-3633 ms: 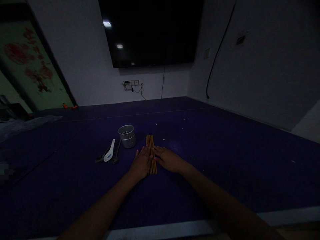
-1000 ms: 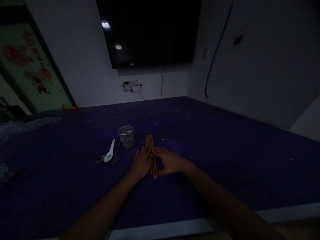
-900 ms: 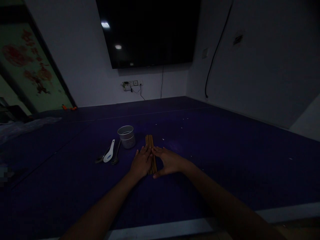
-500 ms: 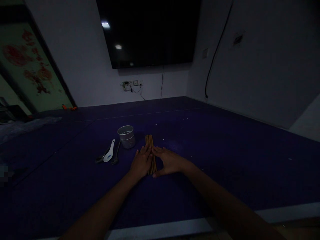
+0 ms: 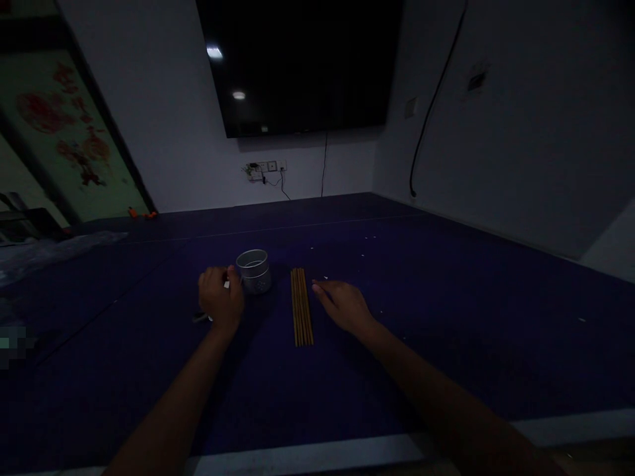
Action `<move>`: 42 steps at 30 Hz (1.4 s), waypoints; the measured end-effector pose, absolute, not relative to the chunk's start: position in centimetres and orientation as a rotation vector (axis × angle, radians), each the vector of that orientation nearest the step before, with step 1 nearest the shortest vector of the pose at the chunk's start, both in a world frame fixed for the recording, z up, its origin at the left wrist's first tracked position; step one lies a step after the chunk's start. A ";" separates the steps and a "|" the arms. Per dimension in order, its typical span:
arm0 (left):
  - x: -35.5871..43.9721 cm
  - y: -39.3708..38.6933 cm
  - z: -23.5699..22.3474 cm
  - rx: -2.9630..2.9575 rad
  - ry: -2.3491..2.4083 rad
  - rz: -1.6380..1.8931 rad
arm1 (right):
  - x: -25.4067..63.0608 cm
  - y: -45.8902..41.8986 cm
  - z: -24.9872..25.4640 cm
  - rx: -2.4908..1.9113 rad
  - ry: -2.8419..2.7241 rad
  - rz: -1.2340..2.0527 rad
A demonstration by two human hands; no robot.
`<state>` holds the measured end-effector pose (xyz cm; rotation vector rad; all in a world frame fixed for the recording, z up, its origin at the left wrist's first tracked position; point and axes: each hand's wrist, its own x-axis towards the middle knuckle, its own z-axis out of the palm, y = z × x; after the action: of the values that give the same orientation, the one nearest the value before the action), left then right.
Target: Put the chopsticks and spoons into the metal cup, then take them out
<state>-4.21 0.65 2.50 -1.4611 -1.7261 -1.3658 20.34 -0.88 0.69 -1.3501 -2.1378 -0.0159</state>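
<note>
A bundle of wooden chopsticks (image 5: 301, 307) lies lengthwise on the dark blue table (image 5: 446, 317). My right hand (image 5: 342, 304) rests flat and open just right of the bundle, not touching it. My left hand (image 5: 221, 301) is left of the small metal cup (image 5: 253, 271), with its fingers curled down over the spoons lying there. A bit of the white spoon (image 5: 227, 284) shows at its fingertips, and a metal spoon end (image 5: 201, 318) sticks out beneath the hand.
The room is dim. A large black screen (image 5: 302, 59) hangs on the far wall above a socket strip (image 5: 265, 166). The table's pale front edge (image 5: 347, 449) runs below my forearms. Crumpled plastic (image 5: 44, 248) lies at the far left.
Both hands have left the chopstick bundle. My left hand moved left onto the spoons beside the cup and curled; my right hand shifted slightly right and lies flat.
</note>
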 end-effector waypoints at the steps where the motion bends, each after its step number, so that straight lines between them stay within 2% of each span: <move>1: -5.0 1.0 2.8 -1.415 -1.868 -1.298 | 20.4 -0.9 0.8 -1.390 -2.122 -0.048; 7: -6.9 2.0 3.8 -1.690 -2.611 -0.398 | 20.4 -1.1 1.0 -1.492 -2.089 -0.175; 11: -6.7 2.5 3.2 -1.712 -2.592 -0.201 | 20.3 -1.2 1.0 -1.474 -2.093 -0.198; 26: -6.9 2.9 1.6 -1.787 -2.495 -0.207 | 20.2 -1.4 1.1 -1.442 -2.102 -0.210; 34: -6.3 2.5 2.1 -1.750 -2.550 -0.186 | 20.2 -1.4 1.1 -1.453 -2.103 -0.196; 42: -5.7 1.4 4.0 -1.682 -2.511 -0.326 | 20.3 -1.5 1.1 -1.437 -2.085 -0.181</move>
<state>-5.71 1.43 3.95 -1.6821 -2.5111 -0.3260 20.27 -1.46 1.06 -1.4374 -2.0847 -0.1810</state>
